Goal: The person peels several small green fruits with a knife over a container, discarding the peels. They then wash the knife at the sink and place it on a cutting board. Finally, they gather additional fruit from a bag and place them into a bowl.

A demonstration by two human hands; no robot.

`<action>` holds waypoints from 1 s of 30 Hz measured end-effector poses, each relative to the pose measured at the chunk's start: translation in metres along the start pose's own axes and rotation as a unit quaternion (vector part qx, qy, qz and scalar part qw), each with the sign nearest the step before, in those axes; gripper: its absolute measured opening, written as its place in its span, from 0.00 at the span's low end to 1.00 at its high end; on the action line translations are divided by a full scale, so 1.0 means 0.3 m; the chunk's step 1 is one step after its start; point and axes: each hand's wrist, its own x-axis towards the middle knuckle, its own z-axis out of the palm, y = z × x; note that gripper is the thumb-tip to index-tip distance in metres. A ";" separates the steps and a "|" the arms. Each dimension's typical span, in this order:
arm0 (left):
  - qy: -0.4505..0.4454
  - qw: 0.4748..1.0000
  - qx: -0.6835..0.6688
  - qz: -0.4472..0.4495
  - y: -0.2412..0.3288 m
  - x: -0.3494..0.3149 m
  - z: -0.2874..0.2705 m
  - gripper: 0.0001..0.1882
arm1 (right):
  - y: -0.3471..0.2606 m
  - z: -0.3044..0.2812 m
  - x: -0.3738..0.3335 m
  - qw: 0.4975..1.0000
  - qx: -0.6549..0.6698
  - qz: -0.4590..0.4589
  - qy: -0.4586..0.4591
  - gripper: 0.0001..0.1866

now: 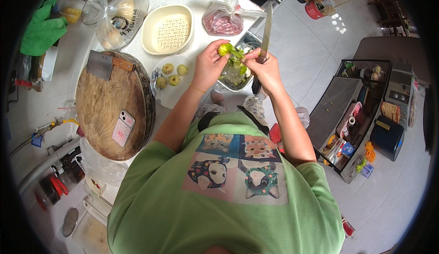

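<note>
My left hand (210,64) pinches a small round yellow-green vegetable (224,49) between thumb and fingers. Green leafy bits hang off its right side, where the fingertips of my right hand (266,71) touch them. That hand also grips a knife (266,32), its long blade pointing away from me. Below both hands is a bin (228,88) with a plastic liner, holding green peelings and scraps. To the left, a white plate (171,96) carries several small round greenish vegetables (173,80), partly behind my left forearm.
On the counter at left, a round wooden chopping board (100,112) bears a cleaver (103,65) and a phone (123,127). Beyond the plate stand a cream basket (168,29) and a bag of minced-looking meat (223,24). A black-framed storage rack (343,112) stands at right.
</note>
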 end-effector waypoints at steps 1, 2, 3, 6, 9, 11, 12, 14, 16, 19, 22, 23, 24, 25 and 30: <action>0.005 1.000 -0.004 -0.017 0.002 0.005 -0.003 0.21 | -0.001 -0.007 0.000 1.000 0.000 0.010 0.004 0.05; 0.007 1.000 -0.012 -0.021 0.004 0.009 -0.007 0.21 | -0.002 -0.015 -0.001 1.000 -0.001 0.021 0.007 0.05; 0.013 0.999 -0.019 -0.042 0.009 0.012 -0.012 0.21 | -0.001 -0.020 -0.001 1.000 -0.001 0.023 0.016 0.06; -0.049 0.990 -0.106 -0.076 0.029 0.011 -0.028 0.21 | 0.006 -0.027 0.007 0.999 -0.024 -0.021 0.029 0.08; -0.090 0.982 -0.155 -0.064 0.051 0.001 -0.030 0.20 | 0.010 -0.035 0.019 0.998 -0.055 -0.003 0.013 0.12; -0.099 0.987 -0.113 -0.056 0.059 0.002 -0.024 0.21 | 0.007 -0.036 0.025 0.996 0.027 0.077 -0.039 0.13; -0.107 0.989 -0.095 -0.046 0.061 0.003 -0.020 0.21 | 0.003 -0.037 0.027 0.989 0.057 0.131 -0.040 0.14; -0.123 0.988 -0.094 -0.023 0.061 0.007 -0.013 0.21 | 0.002 -0.012 0.030 0.987 0.115 0.104 -0.040 0.11; -0.130 0.988 -0.085 -0.015 0.059 0.009 -0.008 0.21 | -0.009 -0.005 0.028 0.984 0.120 0.127 -0.037 0.10; -0.129 0.989 -0.066 -0.019 0.057 0.007 -0.004 0.21 | -0.028 -0.002 0.030 0.986 0.110 0.119 -0.046 0.09; -0.126 0.990 -0.056 -0.018 0.059 0.006 -0.003 0.20 | -0.042 -0.004 0.033 0.989 0.093 0.109 -0.034 0.09; -0.127 0.991 -0.049 -0.018 0.061 0.005 -0.003 0.20 | -0.045 -0.005 0.034 0.990 0.085 0.109 -0.032 0.09; -0.127 0.991 -0.045 -0.013 0.062 0.005 -0.003 0.19 | -0.047 -0.005 0.035 0.990 0.078 0.110 -0.030 0.09; -0.116 0.992 -0.036 -0.019 0.062 0.004 -0.001 0.19 | -0.048 -0.004 0.035 0.991 0.066 0.113 -0.021 0.08; -0.091 0.995 -0.037 -0.017 0.053 0.001 0.001 0.20 | -0.053 -0.002 0.033 0.993 0.074 0.087 -0.010 0.10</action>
